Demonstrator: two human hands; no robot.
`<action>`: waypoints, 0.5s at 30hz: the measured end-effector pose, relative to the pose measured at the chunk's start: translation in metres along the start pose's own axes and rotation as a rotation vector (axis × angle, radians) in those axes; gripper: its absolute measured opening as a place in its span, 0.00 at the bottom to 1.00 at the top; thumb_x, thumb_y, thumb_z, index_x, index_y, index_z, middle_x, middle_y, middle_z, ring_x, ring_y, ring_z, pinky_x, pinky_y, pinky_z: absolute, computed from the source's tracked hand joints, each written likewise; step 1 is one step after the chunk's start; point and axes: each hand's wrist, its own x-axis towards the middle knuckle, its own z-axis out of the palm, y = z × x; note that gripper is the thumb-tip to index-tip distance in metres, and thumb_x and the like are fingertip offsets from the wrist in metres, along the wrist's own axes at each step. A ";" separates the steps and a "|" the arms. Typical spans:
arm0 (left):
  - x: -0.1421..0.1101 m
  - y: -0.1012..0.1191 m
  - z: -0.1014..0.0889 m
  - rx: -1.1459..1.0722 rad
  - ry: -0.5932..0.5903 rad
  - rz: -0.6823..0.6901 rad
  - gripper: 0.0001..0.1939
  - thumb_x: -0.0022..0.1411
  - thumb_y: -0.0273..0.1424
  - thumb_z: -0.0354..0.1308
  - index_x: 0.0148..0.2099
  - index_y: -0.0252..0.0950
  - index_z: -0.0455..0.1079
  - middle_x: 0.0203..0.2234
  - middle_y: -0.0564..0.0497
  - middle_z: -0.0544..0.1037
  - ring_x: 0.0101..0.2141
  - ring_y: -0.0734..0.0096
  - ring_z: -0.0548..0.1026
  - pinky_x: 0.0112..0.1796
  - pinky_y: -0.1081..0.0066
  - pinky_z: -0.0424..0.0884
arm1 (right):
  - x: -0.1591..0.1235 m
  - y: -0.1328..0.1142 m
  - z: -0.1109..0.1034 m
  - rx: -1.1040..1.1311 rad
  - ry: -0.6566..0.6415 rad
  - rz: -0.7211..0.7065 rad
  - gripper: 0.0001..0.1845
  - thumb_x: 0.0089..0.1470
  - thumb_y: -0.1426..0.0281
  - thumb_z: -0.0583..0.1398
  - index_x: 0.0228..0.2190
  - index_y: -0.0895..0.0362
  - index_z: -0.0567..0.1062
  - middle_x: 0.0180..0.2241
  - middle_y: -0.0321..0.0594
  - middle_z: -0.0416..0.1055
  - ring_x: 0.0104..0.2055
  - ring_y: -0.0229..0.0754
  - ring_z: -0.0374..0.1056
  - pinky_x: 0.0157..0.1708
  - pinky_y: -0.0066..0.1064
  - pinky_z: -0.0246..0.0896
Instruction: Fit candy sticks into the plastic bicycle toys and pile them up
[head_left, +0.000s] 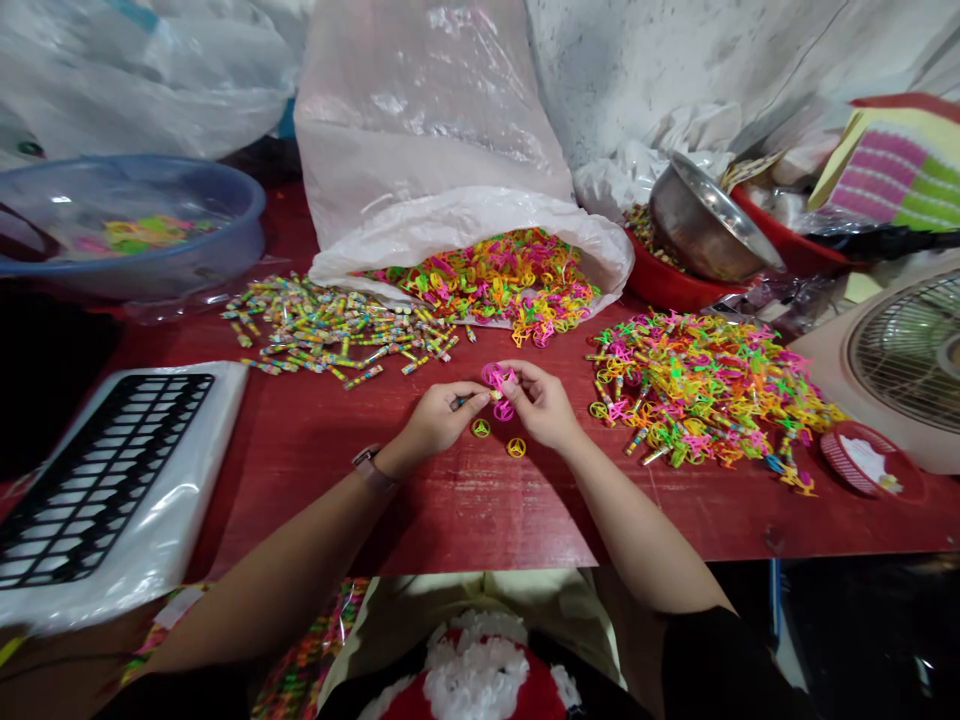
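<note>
My left hand (pixel 444 415) pinches a small printed tube, mostly covered by the fingers. My right hand (pixel 544 405) is closed on a bright pink plastic toy piece (pixel 493 375) with a round ring. The fingertips of both hands meet over the table, and the tube's end touches the pink piece. Another pink ring (pixel 503 410) shows just below the fingers. On the table under the hands lie a green spoked ring (pixel 481 428) and a yellow spoked ring (pixel 516 447). Beyond the left hand is a pile of small printed tubes (pixel 322 325).
A white sack (pixel 450 215) spills colourful plastic pieces (pixel 517 280). To the right lies a heap of tubes joined with plastic pieces (pixel 697 385), beside a fan (pixel 900 350) and small red basket (pixel 847 470). At left are a blue basin (pixel 247 215) and an abacus (pixel 105 470) on plastic bags.
</note>
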 end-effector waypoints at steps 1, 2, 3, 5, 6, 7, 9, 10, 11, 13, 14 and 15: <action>0.000 -0.003 0.001 0.021 0.016 -0.008 0.17 0.66 0.42 0.60 0.41 0.32 0.82 0.33 0.44 0.84 0.36 0.61 0.79 0.40 0.68 0.73 | -0.001 0.002 0.002 -0.074 0.022 -0.023 0.18 0.62 0.60 0.62 0.50 0.55 0.77 0.45 0.46 0.80 0.44 0.45 0.75 0.45 0.37 0.71; 0.000 -0.007 0.003 0.043 0.037 -0.020 0.17 0.66 0.41 0.60 0.41 0.33 0.82 0.34 0.44 0.85 0.36 0.61 0.80 0.39 0.68 0.73 | -0.001 0.004 0.004 -0.156 0.049 -0.048 0.16 0.63 0.62 0.61 0.50 0.55 0.77 0.46 0.46 0.80 0.45 0.46 0.75 0.47 0.38 0.71; 0.000 -0.010 0.004 0.064 0.055 -0.033 0.17 0.67 0.41 0.60 0.42 0.33 0.82 0.33 0.44 0.85 0.36 0.61 0.80 0.39 0.68 0.72 | -0.001 0.006 0.007 -0.239 0.076 -0.072 0.15 0.63 0.64 0.61 0.49 0.55 0.78 0.47 0.46 0.80 0.46 0.46 0.75 0.49 0.39 0.70; 0.000 -0.015 0.008 0.096 0.067 -0.054 0.17 0.68 0.41 0.59 0.42 0.33 0.82 0.32 0.45 0.84 0.35 0.61 0.79 0.39 0.68 0.72 | -0.001 0.010 0.013 -0.370 0.122 -0.105 0.14 0.63 0.67 0.60 0.49 0.55 0.78 0.48 0.47 0.79 0.49 0.48 0.74 0.52 0.41 0.69; 0.000 -0.017 0.009 0.100 0.061 -0.056 0.17 0.68 0.41 0.58 0.42 0.33 0.81 0.32 0.46 0.84 0.35 0.62 0.79 0.39 0.68 0.71 | 0.000 0.010 0.015 -0.405 0.130 -0.111 0.14 0.62 0.68 0.59 0.49 0.55 0.78 0.48 0.48 0.79 0.49 0.48 0.74 0.53 0.41 0.69; 0.001 -0.019 0.010 0.092 0.052 -0.057 0.16 0.68 0.41 0.58 0.42 0.33 0.81 0.32 0.46 0.84 0.35 0.63 0.78 0.38 0.68 0.71 | 0.001 0.009 0.014 -0.420 0.128 -0.110 0.15 0.63 0.69 0.59 0.49 0.55 0.78 0.48 0.48 0.79 0.49 0.48 0.75 0.52 0.41 0.69; 0.003 -0.019 0.010 0.043 0.077 -0.067 0.14 0.66 0.41 0.61 0.43 0.34 0.78 0.31 0.48 0.82 0.33 0.66 0.77 0.37 0.69 0.70 | 0.003 0.002 0.002 -0.437 0.139 -0.101 0.16 0.63 0.68 0.59 0.50 0.55 0.78 0.47 0.48 0.80 0.46 0.47 0.75 0.50 0.41 0.70; 0.005 -0.019 0.008 0.003 0.123 -0.075 0.13 0.65 0.40 0.63 0.44 0.34 0.77 0.29 0.50 0.81 0.31 0.68 0.76 0.35 0.70 0.70 | 0.003 -0.005 -0.011 -0.461 0.190 -0.102 0.16 0.64 0.66 0.58 0.51 0.55 0.78 0.46 0.48 0.80 0.45 0.46 0.75 0.49 0.41 0.70; 0.007 -0.019 0.006 -0.046 0.184 -0.087 0.13 0.63 0.38 0.65 0.44 0.35 0.75 0.27 0.52 0.79 0.29 0.70 0.75 0.34 0.71 0.69 | 0.003 -0.014 -0.027 -0.508 0.281 -0.108 0.17 0.65 0.65 0.58 0.52 0.55 0.77 0.46 0.48 0.80 0.44 0.46 0.75 0.48 0.42 0.70; 0.012 -0.019 -0.001 -0.166 0.299 -0.134 0.13 0.58 0.34 0.67 0.44 0.35 0.71 0.23 0.56 0.76 0.25 0.73 0.72 0.31 0.73 0.67 | 0.001 -0.032 -0.064 -0.686 0.618 -0.144 0.19 0.67 0.61 0.56 0.54 0.55 0.76 0.47 0.50 0.77 0.46 0.49 0.73 0.50 0.48 0.68; 0.015 -0.019 -0.005 -0.231 0.328 -0.164 0.13 0.57 0.32 0.66 0.43 0.35 0.69 0.22 0.56 0.76 0.24 0.74 0.72 0.30 0.73 0.67 | -0.001 -0.039 -0.081 -0.820 0.777 -0.160 0.21 0.67 0.59 0.55 0.56 0.55 0.74 0.51 0.53 0.75 0.51 0.52 0.71 0.52 0.53 0.66; 0.017 -0.019 -0.009 -0.295 0.335 -0.197 0.12 0.56 0.30 0.65 0.41 0.35 0.68 0.23 0.55 0.77 0.23 0.74 0.72 0.30 0.73 0.68 | -0.002 -0.045 -0.094 -0.958 0.896 -0.168 0.24 0.68 0.58 0.54 0.59 0.55 0.71 0.56 0.57 0.70 0.57 0.57 0.66 0.54 0.59 0.62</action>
